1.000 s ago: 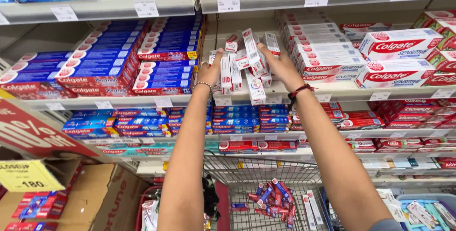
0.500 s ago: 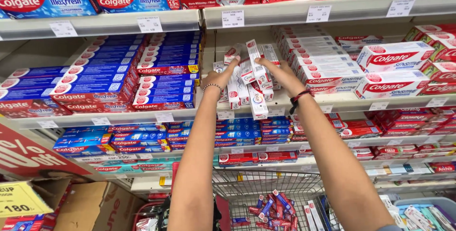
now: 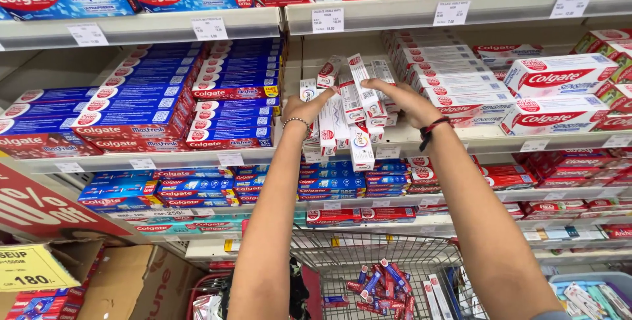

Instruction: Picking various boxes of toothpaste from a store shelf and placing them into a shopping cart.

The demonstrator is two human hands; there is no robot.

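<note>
Shelf (image 3: 461, 141) w/ stacked toothpaste cartons = ref. Wire cart (image 3: 388, 261) below it, loose packs inside. Bundle of white-red boxes (image 3: 349, 112) up against shelf front edge, gripped both sides: left hand (image 3: 308, 106) clasping left side, right hand (image 3: 401, 99) clasping top-right. Both wrists w/ bracelets.

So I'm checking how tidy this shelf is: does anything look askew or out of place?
Yes. The white toothpaste boxes between the left hand and right hand fan out at mixed angles, some upright, some tilted, unlike the flat blue stacks beside them. Small boxes also lie jumbled in the cart below.
</note>
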